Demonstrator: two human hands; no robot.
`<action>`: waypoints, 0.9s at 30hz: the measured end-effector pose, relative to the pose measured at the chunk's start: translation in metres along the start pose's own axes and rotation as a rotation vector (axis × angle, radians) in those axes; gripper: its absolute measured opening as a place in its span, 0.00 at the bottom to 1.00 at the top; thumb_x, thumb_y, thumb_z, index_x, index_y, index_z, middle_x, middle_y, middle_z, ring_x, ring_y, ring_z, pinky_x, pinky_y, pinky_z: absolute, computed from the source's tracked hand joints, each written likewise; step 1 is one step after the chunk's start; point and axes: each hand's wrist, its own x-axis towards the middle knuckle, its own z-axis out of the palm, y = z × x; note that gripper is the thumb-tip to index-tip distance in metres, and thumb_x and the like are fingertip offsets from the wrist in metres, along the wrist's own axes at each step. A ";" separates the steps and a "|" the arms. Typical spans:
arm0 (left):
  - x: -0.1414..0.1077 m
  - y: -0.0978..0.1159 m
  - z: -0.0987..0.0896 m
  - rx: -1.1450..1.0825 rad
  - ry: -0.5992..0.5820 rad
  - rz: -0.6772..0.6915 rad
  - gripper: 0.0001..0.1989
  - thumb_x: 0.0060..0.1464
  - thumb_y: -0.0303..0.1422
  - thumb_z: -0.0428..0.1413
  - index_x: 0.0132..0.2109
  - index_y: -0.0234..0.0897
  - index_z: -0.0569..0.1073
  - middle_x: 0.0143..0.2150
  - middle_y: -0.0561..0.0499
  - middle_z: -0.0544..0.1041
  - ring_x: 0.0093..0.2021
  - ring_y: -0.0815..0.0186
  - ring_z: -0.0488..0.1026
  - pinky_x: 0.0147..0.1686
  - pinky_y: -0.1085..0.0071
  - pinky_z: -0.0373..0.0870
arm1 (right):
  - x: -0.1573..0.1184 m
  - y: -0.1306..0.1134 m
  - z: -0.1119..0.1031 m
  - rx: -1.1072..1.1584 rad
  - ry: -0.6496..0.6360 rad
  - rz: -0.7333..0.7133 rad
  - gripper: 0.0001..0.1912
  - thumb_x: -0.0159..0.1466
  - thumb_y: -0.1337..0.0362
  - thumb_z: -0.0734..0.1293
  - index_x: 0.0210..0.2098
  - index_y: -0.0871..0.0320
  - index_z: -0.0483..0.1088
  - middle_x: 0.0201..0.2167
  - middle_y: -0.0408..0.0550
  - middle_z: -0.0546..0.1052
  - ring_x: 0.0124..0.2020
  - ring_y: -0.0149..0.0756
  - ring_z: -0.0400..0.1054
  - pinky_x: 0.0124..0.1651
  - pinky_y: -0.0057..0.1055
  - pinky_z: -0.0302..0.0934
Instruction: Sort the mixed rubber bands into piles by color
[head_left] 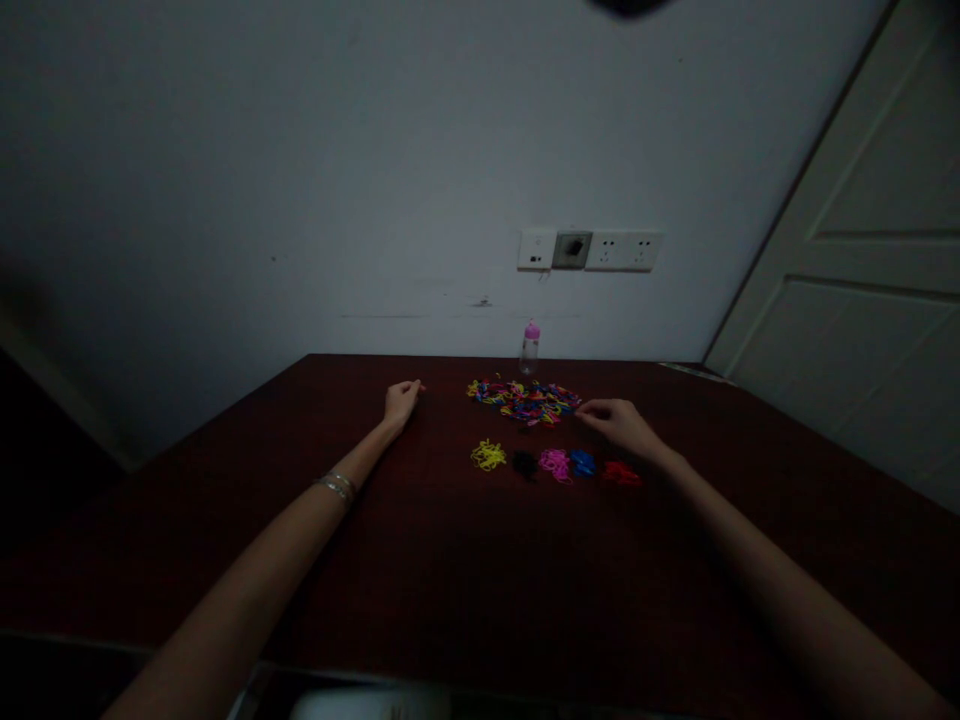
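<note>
Mixed rubber bands (534, 404) lie heaped on a dark red table (435, 570). Left to right: left hand (402, 401), fingers curled closed; yellow pile (488, 456), black pile (525, 463), pink pile (556, 463), blue pile (582, 462) and red pile (621, 473), nearer; right hand (616, 422) at the mixed rubber bands' edge, fingertips close together, any grip indiscernible.

This is a dim indoor room, most likely in a home, though a small office cannot be ruled out. At twelve o'clock a plain pale wall (300, 180), scuffed and marked, carries a row of sockets (622, 251) toward one o'clock. A pale panelled door (870, 230) stands at two o'clock. The dark reddish tabletop (450, 570) reaches to the wall, and a small pink-topped bottle (529, 350) just past twelve looks domestic.
</note>
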 end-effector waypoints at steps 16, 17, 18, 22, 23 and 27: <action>-0.004 0.006 0.000 0.083 -0.040 0.023 0.16 0.46 0.41 0.51 0.28 0.32 0.75 0.14 0.54 0.64 0.19 0.70 0.60 0.23 0.74 0.52 | 0.041 -0.058 0.034 -0.307 -0.337 -0.221 0.10 0.56 0.63 0.64 0.36 0.54 0.74 0.34 0.46 0.77 0.34 0.35 0.70 0.32 0.25 0.56; -0.004 0.006 0.001 0.083 -0.040 0.026 0.16 0.46 0.41 0.51 0.28 0.32 0.75 0.14 0.55 0.64 0.19 0.70 0.59 0.23 0.74 0.52 | 0.042 -0.058 0.035 -0.312 -0.338 -0.213 0.09 0.56 0.63 0.64 0.36 0.54 0.74 0.34 0.46 0.77 0.34 0.35 0.70 0.32 0.24 0.56; -0.003 0.005 0.001 0.085 -0.040 0.030 0.16 0.46 0.41 0.51 0.28 0.32 0.76 0.14 0.55 0.64 0.19 0.70 0.59 0.23 0.74 0.52 | 0.042 -0.058 0.036 -0.316 -0.338 -0.210 0.09 0.56 0.63 0.64 0.36 0.54 0.74 0.34 0.45 0.77 0.34 0.35 0.69 0.32 0.24 0.56; -0.001 0.001 0.001 0.090 -0.042 0.050 0.16 0.46 0.41 0.51 0.28 0.33 0.76 0.15 0.55 0.65 0.19 0.70 0.59 0.23 0.74 0.52 | 0.043 -0.056 0.039 -0.321 -0.323 -0.202 0.07 0.57 0.63 0.63 0.33 0.55 0.74 0.31 0.45 0.77 0.32 0.33 0.69 0.31 0.24 0.54; 0.000 0.000 0.002 0.091 -0.041 0.054 0.16 0.46 0.41 0.51 0.28 0.33 0.76 0.15 0.54 0.65 0.19 0.70 0.59 0.23 0.74 0.52 | 0.043 -0.055 0.040 -0.321 -0.319 -0.204 0.07 0.57 0.64 0.63 0.32 0.55 0.73 0.31 0.45 0.77 0.32 0.33 0.69 0.30 0.24 0.54; 0.001 -0.004 0.002 0.107 -0.049 0.062 0.17 0.47 0.41 0.50 0.29 0.32 0.76 0.15 0.54 0.65 0.19 0.70 0.59 0.22 0.75 0.52 | 0.044 -0.054 0.042 -0.316 -0.316 -0.200 0.07 0.57 0.65 0.63 0.31 0.56 0.73 0.31 0.46 0.76 0.31 0.33 0.68 0.30 0.23 0.52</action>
